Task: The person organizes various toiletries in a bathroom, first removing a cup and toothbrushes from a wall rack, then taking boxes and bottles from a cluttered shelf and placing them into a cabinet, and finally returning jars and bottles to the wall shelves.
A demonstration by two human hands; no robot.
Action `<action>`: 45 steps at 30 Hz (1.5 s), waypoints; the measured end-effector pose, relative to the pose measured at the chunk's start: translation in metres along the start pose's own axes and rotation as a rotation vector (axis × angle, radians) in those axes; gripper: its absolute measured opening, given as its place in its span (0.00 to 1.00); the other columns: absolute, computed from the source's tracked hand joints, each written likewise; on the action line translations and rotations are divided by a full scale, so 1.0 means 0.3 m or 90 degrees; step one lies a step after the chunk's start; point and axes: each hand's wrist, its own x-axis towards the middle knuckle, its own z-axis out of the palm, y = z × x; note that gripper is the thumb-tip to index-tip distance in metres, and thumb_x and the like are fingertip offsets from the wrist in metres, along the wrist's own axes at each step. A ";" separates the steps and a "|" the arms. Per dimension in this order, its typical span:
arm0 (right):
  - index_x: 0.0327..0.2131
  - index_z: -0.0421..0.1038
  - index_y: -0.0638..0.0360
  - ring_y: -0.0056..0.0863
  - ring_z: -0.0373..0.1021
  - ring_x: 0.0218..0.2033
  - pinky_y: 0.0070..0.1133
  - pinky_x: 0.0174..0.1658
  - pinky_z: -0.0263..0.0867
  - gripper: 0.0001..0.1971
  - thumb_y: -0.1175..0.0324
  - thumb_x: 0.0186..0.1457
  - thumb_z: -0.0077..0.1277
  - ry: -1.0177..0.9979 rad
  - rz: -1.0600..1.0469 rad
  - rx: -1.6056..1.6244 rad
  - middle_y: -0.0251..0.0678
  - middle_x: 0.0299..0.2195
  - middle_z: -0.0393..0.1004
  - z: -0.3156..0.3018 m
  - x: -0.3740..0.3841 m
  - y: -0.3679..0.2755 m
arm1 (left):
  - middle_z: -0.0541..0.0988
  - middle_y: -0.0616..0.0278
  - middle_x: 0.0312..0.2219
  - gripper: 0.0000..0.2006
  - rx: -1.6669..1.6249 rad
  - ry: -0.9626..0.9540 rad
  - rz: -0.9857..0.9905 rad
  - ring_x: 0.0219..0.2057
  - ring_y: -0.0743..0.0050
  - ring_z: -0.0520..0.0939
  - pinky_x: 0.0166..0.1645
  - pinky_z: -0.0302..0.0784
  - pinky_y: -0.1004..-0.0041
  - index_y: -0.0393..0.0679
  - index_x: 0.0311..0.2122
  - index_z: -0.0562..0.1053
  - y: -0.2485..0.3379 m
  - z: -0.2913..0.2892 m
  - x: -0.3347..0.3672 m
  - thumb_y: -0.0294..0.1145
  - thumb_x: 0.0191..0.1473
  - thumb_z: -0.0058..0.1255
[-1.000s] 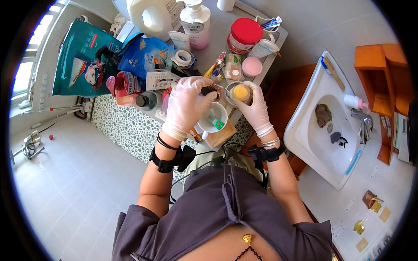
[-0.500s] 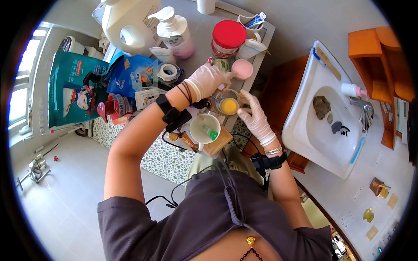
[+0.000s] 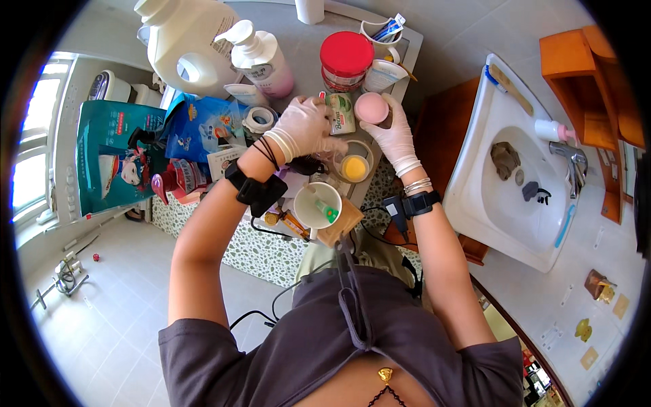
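Pink, smooth, round tub (image 3: 371, 107) clasped in fingers of right hand (image 3: 395, 138); printed green-white pack (image 3: 344, 114) beside left hand (image 3: 299, 128), fingers bent, grip impossible to tell.

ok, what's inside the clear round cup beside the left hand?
Inside the clear round cup: a round yellow mass, low down. Whatever is beneath it is covered; can't tell if it's solid or liquid.

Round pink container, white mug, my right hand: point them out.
Round pink container (image 3: 371, 107): head view, its top.
White mug (image 3: 306, 210): head view, inner wall.
Right hand (image 3: 395, 138): head view, gloved back.
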 end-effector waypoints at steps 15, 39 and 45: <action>0.55 0.57 0.64 0.51 0.69 0.45 0.41 0.47 0.69 0.33 0.49 0.53 0.48 -0.204 0.360 1.012 0.50 0.50 0.66 -0.169 -0.078 -0.059 | 0.72 0.71 0.31 0.07 0.275 0.058 0.164 0.37 0.71 0.74 0.37 0.68 0.70 0.56 0.34 0.73 0.019 0.074 0.157 0.39 0.48 0.49; 0.51 0.62 0.59 0.24 0.64 0.50 0.24 0.55 0.60 0.32 0.60 0.44 0.65 0.285 -0.318 0.230 0.33 0.47 0.68 -0.881 -0.197 -0.519 | 0.76 0.65 0.37 0.28 -0.569 0.585 -0.253 0.34 0.79 0.74 0.40 0.71 0.77 0.36 0.51 0.66 -0.054 -0.164 -0.226 0.27 0.42 0.60; 0.50 0.63 0.65 0.27 0.67 0.47 0.23 0.53 0.63 0.33 0.61 0.42 0.66 0.439 -0.322 0.172 0.38 0.46 0.70 -1.245 -0.019 -0.572 | 0.72 0.62 0.43 0.25 -0.804 0.644 -0.260 0.41 0.78 0.73 0.46 0.69 0.76 0.36 0.54 0.61 -0.011 -0.210 -0.274 0.26 0.51 0.55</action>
